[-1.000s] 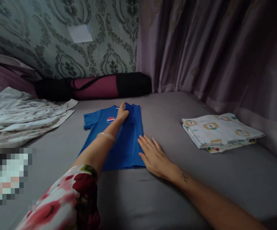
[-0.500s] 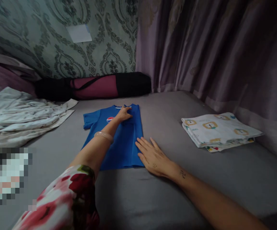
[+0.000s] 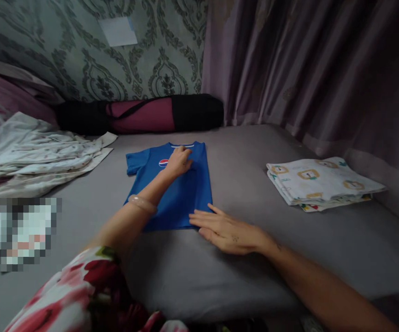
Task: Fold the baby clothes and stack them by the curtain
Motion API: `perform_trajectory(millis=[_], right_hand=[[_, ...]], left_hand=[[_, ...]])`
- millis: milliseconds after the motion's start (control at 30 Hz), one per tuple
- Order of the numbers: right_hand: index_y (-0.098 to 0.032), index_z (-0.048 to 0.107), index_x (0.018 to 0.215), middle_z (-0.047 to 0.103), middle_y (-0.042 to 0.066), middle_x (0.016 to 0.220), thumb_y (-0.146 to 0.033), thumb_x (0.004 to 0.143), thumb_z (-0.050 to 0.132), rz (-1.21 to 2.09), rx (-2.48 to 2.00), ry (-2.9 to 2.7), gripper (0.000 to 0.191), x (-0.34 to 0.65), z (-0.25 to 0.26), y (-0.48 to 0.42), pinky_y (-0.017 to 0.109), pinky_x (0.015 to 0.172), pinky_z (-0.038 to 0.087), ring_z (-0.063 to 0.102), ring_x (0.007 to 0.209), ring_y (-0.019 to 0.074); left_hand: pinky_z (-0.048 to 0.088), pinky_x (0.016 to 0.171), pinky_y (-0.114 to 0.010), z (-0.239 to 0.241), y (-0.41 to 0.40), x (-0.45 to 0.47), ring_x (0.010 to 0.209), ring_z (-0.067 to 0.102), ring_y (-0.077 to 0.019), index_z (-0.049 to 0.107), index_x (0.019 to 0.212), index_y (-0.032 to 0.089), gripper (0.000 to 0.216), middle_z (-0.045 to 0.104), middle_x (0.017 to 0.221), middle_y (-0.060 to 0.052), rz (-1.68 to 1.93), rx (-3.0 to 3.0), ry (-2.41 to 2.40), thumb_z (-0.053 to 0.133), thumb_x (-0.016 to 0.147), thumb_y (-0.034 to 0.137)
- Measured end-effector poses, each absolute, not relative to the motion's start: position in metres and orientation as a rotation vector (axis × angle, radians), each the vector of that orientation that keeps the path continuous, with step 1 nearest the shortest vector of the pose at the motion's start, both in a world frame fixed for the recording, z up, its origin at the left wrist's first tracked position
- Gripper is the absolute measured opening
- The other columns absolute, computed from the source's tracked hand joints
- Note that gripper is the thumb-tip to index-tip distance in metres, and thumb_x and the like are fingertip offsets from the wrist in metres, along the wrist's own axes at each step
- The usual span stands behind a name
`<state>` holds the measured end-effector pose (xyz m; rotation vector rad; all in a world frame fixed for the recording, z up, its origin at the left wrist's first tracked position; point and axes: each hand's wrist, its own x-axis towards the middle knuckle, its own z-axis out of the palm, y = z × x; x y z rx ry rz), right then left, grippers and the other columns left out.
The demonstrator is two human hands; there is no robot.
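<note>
A blue T-shirt (image 3: 172, 198) with a small round red, white and blue logo lies on the bed, its left sleeve spread out and its right side folded inward along a straight edge. My left hand (image 3: 179, 161) rests on the shirt just below the collar, fingers loosely bent and apart, with no cloth visibly gripped. At the lower right corner of the shirt, my right hand (image 3: 229, 230) lies open, fingers stretched over the hem and side edge.
Folded white printed cloths (image 3: 324, 182) are stacked on the right of the grey bed sheet (image 3: 241, 166). Rumpled pale cloth (image 3: 44, 154) lies at the left. A long black and maroon bag (image 3: 144, 115) runs along the wall, beside the purple curtain (image 3: 255, 60). A pixelated patch covers something at left.
My right hand has turned, its fingers now pointing left across the lower corner of the shirt. My left hand stays near the collar, its fingers more bent. The view has shifted slightly.
</note>
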<state>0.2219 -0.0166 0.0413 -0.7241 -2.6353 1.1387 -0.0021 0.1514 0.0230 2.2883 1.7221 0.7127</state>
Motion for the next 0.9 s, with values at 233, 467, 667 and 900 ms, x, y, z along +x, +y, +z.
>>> perform_trajectory(millis=[233, 467, 667, 900], right_hand=[[-0.022, 0.064, 0.124, 0.068, 0.004, 0.121, -0.035, 0.098, 0.036, 0.933, -1.189, -2.062, 0.040, 0.222, 0.036, 0.029, 0.039, 0.104, 0.044, 0.061, 0.115, 0.0202], [-0.009, 0.044, 0.143, 0.039, 0.014, 0.151, -0.028, 0.097, 0.028, 0.492, -1.322, -2.529, 0.052, 0.184, 0.001, 0.094, 0.044, 0.118, 0.020, 0.031, 0.142, 0.0231], [-0.003, 0.031, 0.149, 0.025, 0.018, 0.157, -0.035, 0.100, 0.026, 0.331, -1.459, -2.555, 0.059, 0.157, -0.016, 0.136, 0.044, 0.119, 0.013, 0.018, 0.146, 0.0266], [-0.014, 0.048, 0.139, 0.042, 0.012, 0.150, -0.035, 0.103, 0.025, 0.439, -1.451, -2.452, 0.048, 0.146, -0.007, 0.196, 0.047, 0.115, 0.021, 0.035, 0.140, 0.0255]], left_hand=[[0.041, 0.104, -0.042, 0.032, 0.041, 0.012, 0.115, 0.057, -0.0270, 0.064, 0.110, 0.021, 0.026, 0.065, 0.114, -0.011, 0.490, 2.468, 1.161, 0.051, 0.092, 0.035], [0.029, 0.116, -0.047, 0.011, -0.007, 0.020, 0.140, 0.037, -0.0276, 0.049, 0.135, 0.015, 0.046, 0.044, 0.147, -0.017, 0.386, 2.550, 1.211, 0.041, 0.096, 0.038], [0.026, 0.117, -0.049, -0.001, -0.011, 0.023, 0.144, 0.029, -0.0261, 0.042, 0.143, 0.017, 0.050, 0.039, 0.151, -0.016, 0.340, 2.618, 1.268, 0.034, 0.097, 0.034], [0.027, 0.117, -0.049, -0.004, -0.012, 0.024, 0.144, 0.027, -0.0273, 0.043, 0.143, 0.016, 0.050, 0.036, 0.153, -0.014, 0.352, 2.651, 1.272, 0.030, 0.098, 0.036]])
